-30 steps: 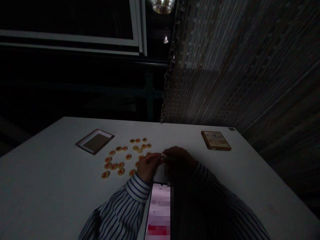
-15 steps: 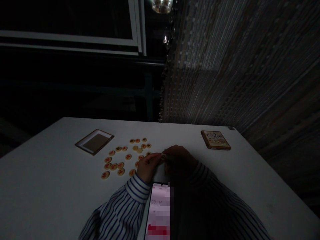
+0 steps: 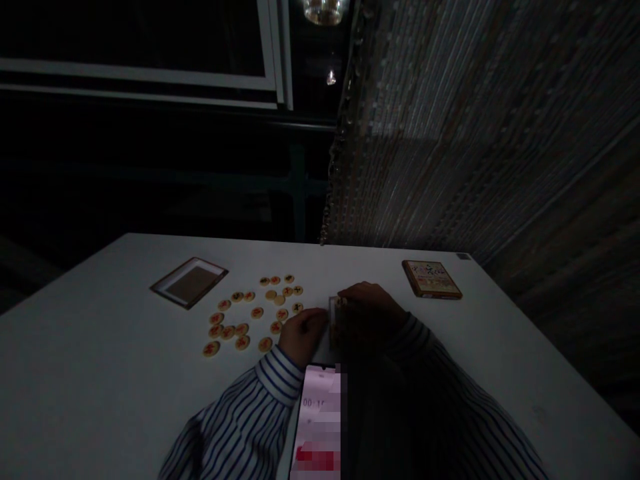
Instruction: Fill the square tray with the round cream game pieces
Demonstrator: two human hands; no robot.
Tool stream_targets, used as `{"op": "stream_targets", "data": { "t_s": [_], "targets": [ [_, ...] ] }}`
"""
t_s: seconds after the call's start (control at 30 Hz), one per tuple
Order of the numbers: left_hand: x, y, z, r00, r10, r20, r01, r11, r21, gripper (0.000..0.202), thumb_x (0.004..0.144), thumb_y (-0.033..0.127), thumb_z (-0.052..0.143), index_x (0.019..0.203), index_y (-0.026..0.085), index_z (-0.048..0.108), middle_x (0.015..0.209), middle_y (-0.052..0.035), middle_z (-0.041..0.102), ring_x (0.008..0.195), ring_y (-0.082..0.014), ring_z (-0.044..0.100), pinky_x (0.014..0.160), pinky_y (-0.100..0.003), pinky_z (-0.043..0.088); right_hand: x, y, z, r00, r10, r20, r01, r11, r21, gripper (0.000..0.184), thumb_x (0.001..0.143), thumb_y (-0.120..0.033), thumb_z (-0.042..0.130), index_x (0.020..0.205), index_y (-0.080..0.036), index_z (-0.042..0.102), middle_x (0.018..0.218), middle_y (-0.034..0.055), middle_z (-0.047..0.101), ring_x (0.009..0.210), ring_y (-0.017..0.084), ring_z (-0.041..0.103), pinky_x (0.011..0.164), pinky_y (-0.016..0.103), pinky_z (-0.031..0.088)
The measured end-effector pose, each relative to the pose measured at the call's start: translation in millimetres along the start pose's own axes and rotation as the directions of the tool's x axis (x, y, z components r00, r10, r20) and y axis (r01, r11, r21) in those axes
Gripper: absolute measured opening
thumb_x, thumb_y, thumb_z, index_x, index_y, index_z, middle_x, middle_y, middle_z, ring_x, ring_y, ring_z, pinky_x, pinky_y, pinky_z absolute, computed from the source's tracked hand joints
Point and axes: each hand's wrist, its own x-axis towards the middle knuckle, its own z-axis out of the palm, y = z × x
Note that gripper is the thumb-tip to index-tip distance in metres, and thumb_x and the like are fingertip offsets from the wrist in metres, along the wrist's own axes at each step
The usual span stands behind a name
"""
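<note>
My left hand (image 3: 303, 333) is closed, fingers curled together beside the left edge of a small light-rimmed box (image 3: 332, 319); whether anything is in them I cannot make out. Over that box bends my right hand (image 3: 376, 312), its fingertips closed on a round Chinese chess piece (image 3: 342, 302). The dark hides most of the box and the rest of its contents. To the left lie several round wooden Chinese chess pieces (image 3: 242, 329), marked in red or black, and a few look blank on top.
A shallow open tray or lid (image 3: 167, 289) lies at the back left of the white table (image 3: 125, 387). At the back right sits a flat printed box (image 3: 433, 279). A lit phone (image 3: 316, 407) with a timer lies before me. Bead-string curtain (image 3: 425, 133) hangs behind.
My hands have drawn apart. The piece between both hands' fingertips has moved slightly right and is now at my right fingertips, over the small box, which shows more.
</note>
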Motion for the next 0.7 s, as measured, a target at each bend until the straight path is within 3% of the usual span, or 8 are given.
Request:
{"op": "stream_targets", "data": {
  "t_s": [0.2, 0.7],
  "targets": [
    [-0.7, -10.5, 0.3, 0.995, 0.098, 0.032, -0.102, 0.981, 0.164, 0.022, 0.066, 0.026, 0.052, 0.083, 0.019, 0.064, 0.078, -0.0049, 0.065, 0.072, -0.0166, 0.058, 0.068, -0.029, 0.045, -3.2, 6.4, -0.2, 0.999, 0.019, -0.03, -0.019, 1.0, -0.012, 0.031, 0.073, -0.035, 0.047, 0.099, -0.02, 0.055, 0.093, 0.0043, 0.061, 0.085, 0.016, 0.053, 0.072, 0.026, 0.037],
    [-0.7, -20.1, 1.8, 0.965, 0.221, 0.144, -0.26, 0.893, 0.367, 0.025, 0.07, 0.018, 0.046, 0.089, 0.019, 0.06, 0.086, -0.0062, 0.062, 0.082, -0.0176, 0.056, 0.074, -0.029, 0.043, -1.3, 4.0, -3.8, 0.987, 0.072, 0.142, -0.051, 0.988, -0.149, 0.026, 0.075, -0.033, 0.042, 0.094, -0.022, 0.057, 0.088, 0.0036, 0.063, 0.078, 0.016, 0.056, 0.065, 0.024, 0.037]
  ]
}}
